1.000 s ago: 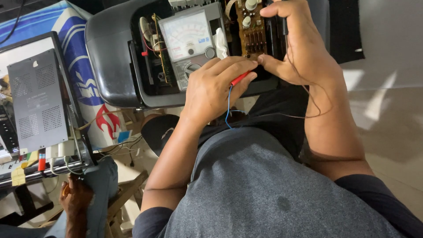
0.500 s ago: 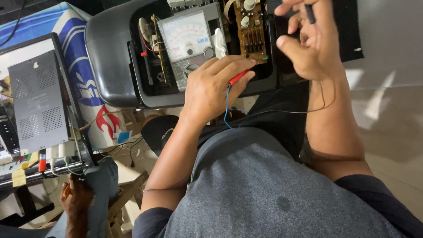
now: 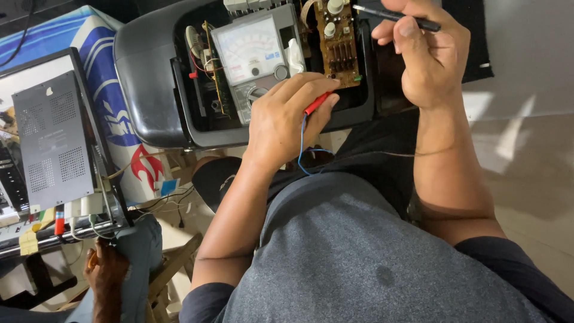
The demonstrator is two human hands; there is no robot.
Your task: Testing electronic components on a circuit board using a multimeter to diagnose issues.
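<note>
2 probes were held over the opened black case (image 3: 149,90). The red probe (image 3: 317,103) was pinched in the left hand (image 3: 287,119), its tip at the brown circuit board (image 3: 336,42) beside the dial meter (image 3: 251,51). The black probe (image 3: 397,17) was pinched in the right hand (image 3: 430,57), lifted clear. A measuring step seemed underway; steady contact on the board would be needed.

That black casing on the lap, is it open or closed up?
Open. The black casing has no cover on top, so the brown circuit board and wiring show inside, with an analog meter resting in the opening.
</note>
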